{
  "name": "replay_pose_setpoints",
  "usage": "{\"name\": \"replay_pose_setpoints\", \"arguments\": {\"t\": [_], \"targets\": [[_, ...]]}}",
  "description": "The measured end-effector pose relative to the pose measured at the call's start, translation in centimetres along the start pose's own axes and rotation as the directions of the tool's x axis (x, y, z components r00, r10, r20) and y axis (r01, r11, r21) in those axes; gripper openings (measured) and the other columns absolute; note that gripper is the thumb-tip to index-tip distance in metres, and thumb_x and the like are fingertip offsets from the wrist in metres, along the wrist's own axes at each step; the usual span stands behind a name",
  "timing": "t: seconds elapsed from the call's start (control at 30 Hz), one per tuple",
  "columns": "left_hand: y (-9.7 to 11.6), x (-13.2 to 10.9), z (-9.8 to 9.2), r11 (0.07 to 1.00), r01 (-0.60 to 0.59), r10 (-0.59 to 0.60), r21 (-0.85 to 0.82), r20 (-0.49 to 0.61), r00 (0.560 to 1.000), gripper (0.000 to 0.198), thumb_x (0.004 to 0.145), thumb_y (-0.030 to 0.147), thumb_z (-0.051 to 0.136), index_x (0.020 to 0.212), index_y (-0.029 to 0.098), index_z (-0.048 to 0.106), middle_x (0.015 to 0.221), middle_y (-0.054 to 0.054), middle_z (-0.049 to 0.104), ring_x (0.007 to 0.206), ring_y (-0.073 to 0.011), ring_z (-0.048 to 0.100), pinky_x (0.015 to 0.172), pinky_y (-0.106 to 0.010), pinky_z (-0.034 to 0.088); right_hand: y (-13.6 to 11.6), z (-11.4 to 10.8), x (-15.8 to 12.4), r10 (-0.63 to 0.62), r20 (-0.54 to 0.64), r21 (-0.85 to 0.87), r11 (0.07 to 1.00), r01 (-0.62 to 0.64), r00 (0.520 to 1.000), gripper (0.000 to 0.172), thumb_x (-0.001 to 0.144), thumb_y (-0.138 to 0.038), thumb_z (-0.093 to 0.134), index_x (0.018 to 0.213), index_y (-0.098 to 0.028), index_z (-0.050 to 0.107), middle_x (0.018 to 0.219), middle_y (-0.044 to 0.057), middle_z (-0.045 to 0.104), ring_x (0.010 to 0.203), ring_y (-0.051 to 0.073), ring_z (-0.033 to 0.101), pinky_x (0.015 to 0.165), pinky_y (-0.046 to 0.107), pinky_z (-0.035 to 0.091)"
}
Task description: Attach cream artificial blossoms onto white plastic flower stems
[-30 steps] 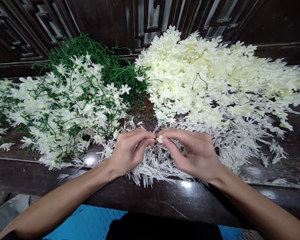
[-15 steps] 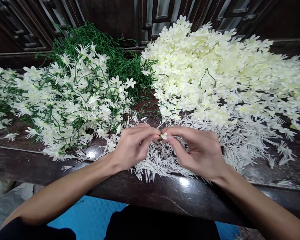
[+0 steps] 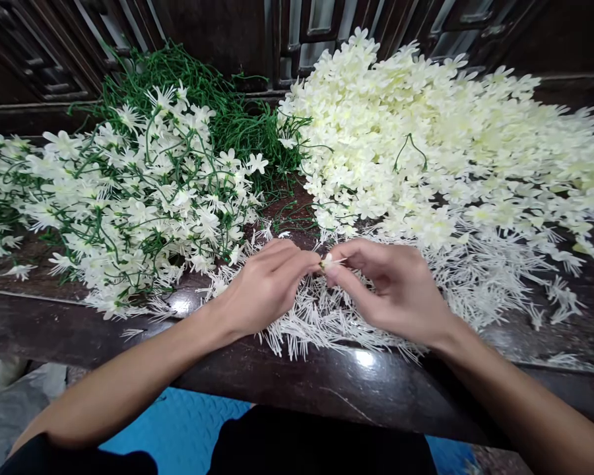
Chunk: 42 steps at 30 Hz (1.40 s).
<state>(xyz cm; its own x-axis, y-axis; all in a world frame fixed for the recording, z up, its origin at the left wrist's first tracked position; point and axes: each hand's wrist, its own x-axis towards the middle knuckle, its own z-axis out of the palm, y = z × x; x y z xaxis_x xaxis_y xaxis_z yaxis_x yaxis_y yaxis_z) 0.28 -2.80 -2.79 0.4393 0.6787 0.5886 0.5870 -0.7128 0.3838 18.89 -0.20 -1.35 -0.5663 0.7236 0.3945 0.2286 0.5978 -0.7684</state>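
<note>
Between my fingertips is a small white artificial flower, with thin white stamen strands sticking out to its right. My left hand is closed in a pinch at the flower's base, where a bit of green shows. The thumb and fingers of my right hand pinch the flower from the other side. Both hands are just above a heap of loose white stamens. Yellowish-white petal pieces are piled beyond my right hand. Left of my left hand lie white flowers on green stems.
A tangle of bare green stems lies at the back, against dark carved wood panels. The dark wooden surface has its front edge close to my lap. Below it is a blue textured mat. Pale bags sit at lower left.
My right fingers have shifted over the flower, covering more of it, and the stamen strands now show more plainly. The left hand has turned slightly. The piles look the same.
</note>
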Motion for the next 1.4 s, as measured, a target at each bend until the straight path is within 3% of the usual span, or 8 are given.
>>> {"name": "replay_pose_setpoints", "arguments": {"t": [0.13, 0.27, 0.43, 0.8, 0.9, 1.0, 1.23, 1.4], "targets": [[0.0, 0.4, -0.3, 0.996, 0.086, -0.087, -0.018, -0.021, 0.996, 0.006, 0.091, 0.014, 0.053, 0.096, 0.015, 0.057, 0.081, -0.003, 0.069, 0.070, -0.0133, 0.058, 0.067, -0.029, 0.049, 0.1, -0.8, 0.5, 0.052, 0.046, 0.176, 0.982, -0.060, 0.998, 0.011, 0.086, -0.014, 0.059, 0.094, -0.020, 0.060, 0.075, -0.001, 0.062, 0.065, 0.011, 0.059, 0.058, 0.025, 0.054], [-0.1, 0.4, -0.4, 0.995, 0.091, -0.090, 0.037, -0.031, 0.995, 0.004, 0.089, 0.015, 0.056, 0.092, 0.016, 0.059, 0.079, -0.003, 0.070, 0.073, -0.0160, 0.059, 0.067, -0.030, 0.048, 0.4, -0.7, 0.5, 0.018, 0.081, 0.182, 0.983, -0.033, 0.997, 0.036, 0.079, -0.017, 0.069, 0.113, -0.021, 0.058, 0.101, 0.005, 0.067, 0.093, 0.019, 0.063, 0.084, 0.039, 0.056], [-0.1, 0.4, -0.5, 0.994, 0.088, -0.084, 0.072, -0.044, 0.995, 0.005, 0.089, 0.015, 0.057, 0.091, 0.016, 0.060, 0.078, -0.003, 0.069, 0.072, -0.0159, 0.057, 0.065, -0.029, 0.046, 0.6, -0.5, 0.3, -0.015, -0.056, 0.129, 0.991, 0.023, 0.998, 0.019, 0.083, -0.010, 0.061, 0.096, -0.022, 0.065, 0.091, 0.004, 0.070, 0.085, 0.018, 0.066, 0.079, 0.040, 0.058], [-0.3, 0.0, -0.3, 0.998, 0.026, -0.024, 0.059, -0.037, 0.999, 0.009, 0.086, 0.009, 0.057, 0.092, 0.013, 0.063, 0.074, -0.005, 0.069, 0.072, -0.0173, 0.054, 0.063, -0.031, 0.048, 0.6, -0.7, 0.5, -0.115, -0.028, 0.051, 0.992, 0.116, 0.993, 0.026, 0.083, -0.004, 0.056, 0.099, -0.023, 0.066, 0.078, 0.001, 0.069, 0.072, 0.015, 0.067, 0.063, 0.032, 0.059], [0.0, 0.1, -0.3, 1.000, 0.014, -0.014, -0.009, -0.023, 1.000, 0.012, 0.086, 0.007, 0.057, 0.095, 0.011, 0.062, 0.075, -0.006, 0.069, 0.073, -0.0168, 0.054, 0.064, -0.031, 0.049, 0.7, -0.9, 0.4, -0.109, -0.030, 0.073, 0.991, 0.111, 0.994, 0.025, 0.082, -0.004, 0.059, 0.097, -0.023, 0.066, 0.077, 0.000, 0.070, 0.069, 0.015, 0.067, 0.060, 0.030, 0.058], [0.3, 0.4, -0.5, 0.985, 0.100, -0.110, -0.138, -0.067, 0.992, 0.011, 0.087, 0.014, 0.060, 0.097, 0.015, 0.063, 0.079, -0.004, 0.070, 0.072, -0.0155, 0.054, 0.065, -0.031, 0.049, 0.7, -1.2, 0.4, -0.038, -0.095, 0.148, 0.988, 0.052, 0.995, 0.022, 0.080, -0.007, 0.065, 0.094, -0.024, 0.067, 0.081, 0.000, 0.071, 0.069, 0.014, 0.066, 0.061, 0.029, 0.058], [0.2, 1.3, -1.6, 0.917, 0.290, -0.351, -0.274, -0.210, 0.912, 0.008, 0.085, 0.016, 0.063, 0.088, 0.019, 0.070, 0.081, -0.003, 0.065, 0.075, -0.0146, 0.058, 0.066, -0.031, 0.049, 0.7, -2.5, 1.0, 0.094, -0.224, 0.220, 0.974, -0.043, 0.970, 0.017, 0.084, -0.016, 0.064, 0.095, -0.027, 0.069, 0.085, 0.001, 0.071, 0.074, 0.014, 0.068, 0.066, 0.029, 0.060], [-0.1, 1.3, -2.4, 0.885, 0.299, -0.441, -0.358, -0.437, 0.784, 0.016, 0.087, 0.018, 0.061, 0.095, 0.027, 0.071, 0.079, -0.001, 0.058, 0.059, -0.0093, 0.051, 0.042, -0.022, 0.042, 2.2, -2.2, 0.9, 0.107, -0.134, -0.097, 0.988, -0.121, 0.985, 0.015, 0.091, -0.024, 0.054, 0.094, -0.025, 0.069, 0.089, 0.004, 0.070, 0.086, 0.020, 0.066, 0.076, 0.043, 0.058]]}}
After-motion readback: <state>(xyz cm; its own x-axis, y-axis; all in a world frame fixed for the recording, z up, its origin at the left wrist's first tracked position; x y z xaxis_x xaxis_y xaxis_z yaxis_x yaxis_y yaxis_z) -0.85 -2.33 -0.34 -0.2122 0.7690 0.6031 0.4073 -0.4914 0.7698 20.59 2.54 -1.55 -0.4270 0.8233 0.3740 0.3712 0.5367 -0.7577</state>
